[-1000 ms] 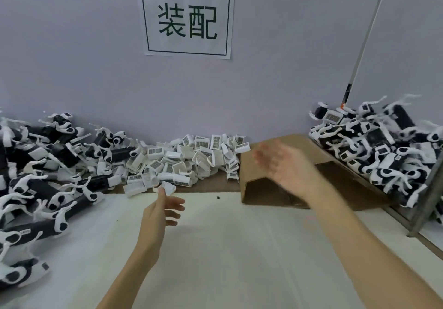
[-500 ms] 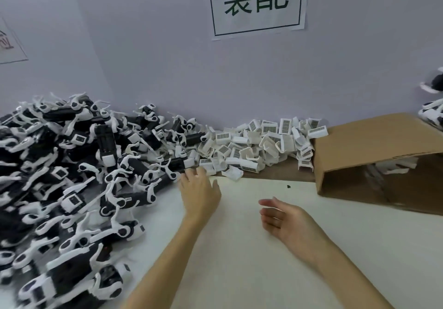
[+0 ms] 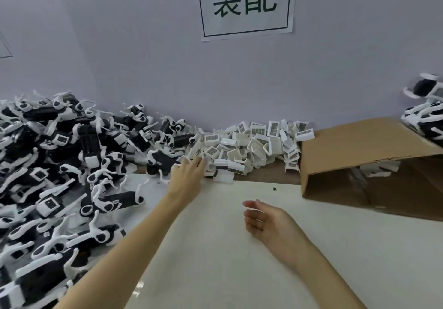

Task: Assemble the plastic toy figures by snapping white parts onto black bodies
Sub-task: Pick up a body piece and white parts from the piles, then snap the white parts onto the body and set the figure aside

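Two bare hands are in view over the white work surface [image 3: 215,248]. Left hand [image 3: 185,175] is extended forward, fingers straight and slightly spread, fingertips at the near edge of the pile of white barcode-labelled clip parts [image 3: 251,145] and just beside a black toy body [image 3: 160,162]; whether it touches either cannot be told, and nothing is gripped. Right hand [image 3: 268,222] hovers low over the surface, palm turned leftward, fingers loosely curled, holding nothing. Large heap of black bodies with white limbs [image 3: 52,165] occupies the left side, reaching from the wall to the near edge. White clip parts lie against the wall between that heap and a cardboard box [image 3: 359,148] lying on its side at right, open toward the camera. More black-and-white figures [image 3: 426,112] sit stacked at far right. Printed sign [image 3: 245,2] is fixed to the wall above
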A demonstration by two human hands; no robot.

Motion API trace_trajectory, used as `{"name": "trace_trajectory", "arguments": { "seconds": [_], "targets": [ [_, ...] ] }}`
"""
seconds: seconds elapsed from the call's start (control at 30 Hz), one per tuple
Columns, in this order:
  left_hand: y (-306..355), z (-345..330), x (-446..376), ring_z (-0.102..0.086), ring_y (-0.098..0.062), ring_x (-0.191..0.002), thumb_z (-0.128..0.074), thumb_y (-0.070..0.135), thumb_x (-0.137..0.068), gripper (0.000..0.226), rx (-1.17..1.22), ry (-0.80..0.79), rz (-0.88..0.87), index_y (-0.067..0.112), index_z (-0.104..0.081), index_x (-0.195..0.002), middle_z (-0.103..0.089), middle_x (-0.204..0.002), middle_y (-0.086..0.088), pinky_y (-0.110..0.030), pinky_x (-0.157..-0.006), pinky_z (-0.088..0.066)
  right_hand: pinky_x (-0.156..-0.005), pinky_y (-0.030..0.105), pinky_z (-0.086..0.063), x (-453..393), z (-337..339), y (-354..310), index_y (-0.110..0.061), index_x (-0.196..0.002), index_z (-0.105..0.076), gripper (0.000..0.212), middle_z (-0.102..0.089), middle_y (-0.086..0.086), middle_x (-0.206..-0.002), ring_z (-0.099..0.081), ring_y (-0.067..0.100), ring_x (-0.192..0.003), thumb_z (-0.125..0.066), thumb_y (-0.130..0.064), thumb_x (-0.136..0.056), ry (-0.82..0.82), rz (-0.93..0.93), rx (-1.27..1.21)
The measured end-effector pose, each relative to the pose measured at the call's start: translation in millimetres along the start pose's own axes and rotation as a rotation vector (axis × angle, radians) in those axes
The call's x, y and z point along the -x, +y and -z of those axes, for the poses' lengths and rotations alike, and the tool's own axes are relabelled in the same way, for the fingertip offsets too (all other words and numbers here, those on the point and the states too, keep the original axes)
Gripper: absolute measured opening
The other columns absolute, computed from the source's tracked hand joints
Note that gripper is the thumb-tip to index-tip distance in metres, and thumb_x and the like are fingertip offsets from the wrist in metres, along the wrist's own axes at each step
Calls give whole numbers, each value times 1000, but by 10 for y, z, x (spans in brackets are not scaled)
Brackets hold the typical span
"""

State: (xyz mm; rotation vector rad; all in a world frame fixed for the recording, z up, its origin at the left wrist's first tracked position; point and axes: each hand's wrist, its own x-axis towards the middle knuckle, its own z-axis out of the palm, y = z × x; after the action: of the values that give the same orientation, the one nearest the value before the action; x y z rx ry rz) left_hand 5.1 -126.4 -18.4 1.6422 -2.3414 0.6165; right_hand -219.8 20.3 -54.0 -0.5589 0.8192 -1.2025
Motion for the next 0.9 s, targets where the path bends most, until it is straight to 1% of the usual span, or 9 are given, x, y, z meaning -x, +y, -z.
{"name": "trace_trajectory", "arguments": {
  "seconds": [0.07, 0.13, 0.2, 0.3, 0.4, 0.5, 0.6, 0.8, 0.9],
  "targets": [
    [262, 123, 71, -60, -31, -113, -47, 14, -111, 40, 282, 190, -37, 18, -48, -150, -57, -143, -1, -44, -89, -53, -76, 34, -62, 21, 2, -14, 1, -120, -74, 31, -72, 15, -93, -73, 23, -79, -61, -20, -101, 21, 28, -34],
    [544, 228, 225, -63, -22, -107, -52, 23, -112, 36, 749, 342, 31, 21, -52, -148, -60, -139, 4, -38, -85, -54, -77, 35, -62, 46, 14, -32, -4, -126, -69, 28, -75, 18, -97, -75, 27, -84, -58, -15, -103, 78, 130, -36],
    [814, 303, 414, -66, -16, -104, -56, 23, -111, 35, 1138, 381, 110, 29, -55, -145, -63, -133, 9, -33, -83, -56, -80, 36, -62, 92, 20, -54, -15, -129, -67, 29, -76, 22, -106, -76, 33, -95, -57, -6, -104, 159, 264, 40],
    [1100, 330, 668, -70, -20, -106, -57, 18, -111, 32, 1479, 357, 162, 33, -59, -140, -70, -126, 9, -30, -86, -57, -84, 31, -59, 178, 38, -70, -36, -136, -62, 52, -71, 14, -118, -74, 25, -107, -59, 1, -100, 200, 404, 358],
    [1180, 356, 768, -71, -23, -109, -58, 18, -111, 31, 1576, 360, 193, 31, -60, -138, -71, -127, 8, -29, -89, -57, -92, 24, -56, 235, 46, -29, -49, -142, -49, 63, -58, -7, -132, -64, 12, -120, -68, -8, -98, 164, 465, 739],
    [1144, 388, 817, -73, -23, -111, -58, 21, -111, 29, 1696, 328, 257, 30, -59, -139, -71, -126, 5, -46, -97, -61, -95, 17, -53, 210, 22, 106, -44, -146, -42, 72, -53, -25, -130, -61, 4, -119, -83, -27, -89, 228, 572, 981],
    [1064, 368, 808, -73, -26, -113, -58, 23, -111, 29, 1714, 283, 241, 32, -60, -139, -71, -128, 1, -54, -100, -60, -94, 22, -55, 151, 5, 194, -40, -144, -41, 76, -58, -18, -127, -65, 7, -110, -88, -33, -84, 325, 629, 1020],
    [1093, 416, 814, -73, -30, -111, -63, 25, -110, 31, 1782, 251, 258, 33, -61, -140, -74, -119, 3, -58, -96, -62, -81, 6, -47, 140, -23, 248, -43, -135, -37, 72, -54, -17, -127, -63, 8, -109, -87, -37, -84, 394, 703, 1040],
    [1112, 457, 832, -71, -21, -111, -57, 44, -109, 42, 1717, 263, 205, 42, -50, -150, -65, -135, 12, -47, -89, -65, -79, 10, -51, 172, -33, 171, -37, -135, -49, 70, -64, -18, -122, -65, 3, -103, -86, -52, -79, 447, 755, 1036]
  ]
}}
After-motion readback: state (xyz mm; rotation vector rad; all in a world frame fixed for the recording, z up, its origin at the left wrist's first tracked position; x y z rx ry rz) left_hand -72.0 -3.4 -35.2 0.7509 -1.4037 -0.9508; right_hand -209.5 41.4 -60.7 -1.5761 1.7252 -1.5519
